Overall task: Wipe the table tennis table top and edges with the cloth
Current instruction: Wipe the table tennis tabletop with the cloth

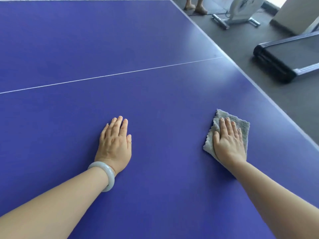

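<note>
Floor (215, 37): dark grey.
Treadmill (286, 61): black, on the floor at the right.
Exercise machine (241, 12): white, far back.
Bare legs (196, 5): near it.

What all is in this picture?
table tennis table: one, blue-purple, white lines, fills most of view
cloth: one, grey, on the table near its right edge
treadmill: one, black, right of the table
exercise machine: one, white, top right
another person's legs: two, bare, top
bangle: one, pale, left wrist
left hand: one, flat on bare table
right hand: one, flat on the cloth
</note>
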Demonstrator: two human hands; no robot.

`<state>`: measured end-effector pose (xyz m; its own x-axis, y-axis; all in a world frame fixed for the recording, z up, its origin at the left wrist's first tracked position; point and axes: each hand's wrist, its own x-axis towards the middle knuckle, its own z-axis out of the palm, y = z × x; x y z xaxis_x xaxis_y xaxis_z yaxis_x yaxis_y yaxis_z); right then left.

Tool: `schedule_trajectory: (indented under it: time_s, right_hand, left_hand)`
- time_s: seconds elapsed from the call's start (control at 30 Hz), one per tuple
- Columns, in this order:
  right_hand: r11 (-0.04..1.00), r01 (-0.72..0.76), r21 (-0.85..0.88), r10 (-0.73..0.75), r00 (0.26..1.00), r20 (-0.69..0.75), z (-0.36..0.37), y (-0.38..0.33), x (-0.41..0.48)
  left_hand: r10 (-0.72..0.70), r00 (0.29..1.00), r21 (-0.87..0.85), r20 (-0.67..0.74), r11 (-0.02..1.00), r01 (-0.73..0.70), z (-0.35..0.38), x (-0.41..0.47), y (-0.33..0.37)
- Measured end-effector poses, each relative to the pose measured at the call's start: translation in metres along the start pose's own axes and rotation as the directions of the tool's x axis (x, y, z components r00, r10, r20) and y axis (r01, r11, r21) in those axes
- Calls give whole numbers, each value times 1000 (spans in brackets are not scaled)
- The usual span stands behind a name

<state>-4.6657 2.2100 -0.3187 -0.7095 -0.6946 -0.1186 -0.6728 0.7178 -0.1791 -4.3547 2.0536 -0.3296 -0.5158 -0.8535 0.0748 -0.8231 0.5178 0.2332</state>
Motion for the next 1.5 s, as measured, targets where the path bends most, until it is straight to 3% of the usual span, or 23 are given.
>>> schedule_trajectory:
  time_s: [0.23, 0.33, 0.43, 0.53, 0.6, 0.67, 0.77, 0.8, 0.83, 0.87, 0.9, 0.97, 1.0, 1.07, 1.1, 1.13, 1.17, 1.2, 1.27, 1.3, 1.37, 1.43, 1.5]
  right_hand:
    - [998, 56, -31, -56, 998, 17, 6, 6, 2]
    - [995, 98, -29, -98, 995, 10, 9, 6, 2]
    - [994, 109, -15, -109, 994, 2, 8, 9, 3]
    - [992, 129, 14, -129, 991, 18, 7, 9, -1]
    - [977, 211, 25, -212, 977, 34, 7, 12, -2]
    - [905, 424, 40, -425, 903, 58, 2, 24, 1]
    - [632, 773, 60, -769, 615, 173, -17, 59, 46]
    - [569, 820, 64, -812, 547, 202, -24, 68, 70]
    - [558, 828, 47, -817, 539, 207, -28, 73, 94]
    - [600, 799, 22, -789, 588, 180, -29, 74, 124]
    - [692, 722, 2, -715, 686, 135, -30, 71, 153]
    - [910, 415, 8, -415, 909, 32, -34, 53, 210]
    - [973, 229, 35, -229, 973, 6, -35, 39, 231]
    - [997, 48, 66, -51, 998, 33, -31, -2, 250]
    - [991, 114, 77, -118, 992, 47, -23, -27, 244]
    - [958, 276, 82, -280, 959, 48, -14, -50, 230]
    - [873, 483, 74, -487, 871, 58, -7, -69, 209]
    - [739, 670, 71, -674, 732, 103, -2, -78, 190]
    - [503, 861, 78, -857, 485, 174, -6, -66, 191]
    - [501, 863, 72, -860, 486, 153, -14, -52, 210]
    - [709, 703, 47, -705, 706, 69, -29, -15, 261]
    - [915, 403, 19, -403, 914, 37, -45, 31, 308]
    - [984, 179, -8, -179, 983, 34, -52, 63, 325]
  left_hand:
    - [97, 995, -7, -21, 995, -97, -2, -8, 3]
    - [260, 960, 30, -107, 966, -258, -2, -10, 15]
    - [382, 915, 69, -132, 924, -376, 2, -7, 79]
    - [324, 946, -15, -6, 946, -324, 22, 9, 154]
    - [210, 974, 18, 90, 977, -212, 36, 24, 184]
    - [92, 989, 30, 116, 995, -97, 45, 33, 195]
    - [21, 997, 27, 74, 999, -23, 46, 36, 204]
    - [23, 997, 33, 76, 999, -25, 45, 35, 204]
    - [25, 997, 39, 76, 999, -28, 46, 34, 204]
    - [20, 996, 43, 82, 999, -23, 46, 35, 204]
    - [13, 996, 38, 86, 999, -16, 47, 35, 203]
    - [5, 996, 41, 86, 999, -8, 46, 38, 204]
    - [11, 996, 47, 86, 999, -15, 46, 39, 205]
    - [10, 996, 53, 92, 998, -15, 48, 40, 206]
    - [3, 995, 57, 102, 998, -9, 48, 40, 206]
    - [-5, 994, 59, 112, 998, -2, 48, 40, 206]
    - [-12, 993, 64, 118, 998, 5, 47, 41, 206]
    - [-21, 992, 76, 126, 997, 11, 46, 41, 207]
    - [-22, 989, 92, 148, 996, 8, 45, 41, 207]
    - [-18, 988, 89, 151, 996, 5, 45, 41, 207]
    - [-17, 989, 83, 144, 997, 5, 45, 40, 205]
    - [-27, 990, 81, 138, 997, 16, 46, 39, 205]
    - [-25, 990, 75, 135, 997, 15, 47, 39, 205]
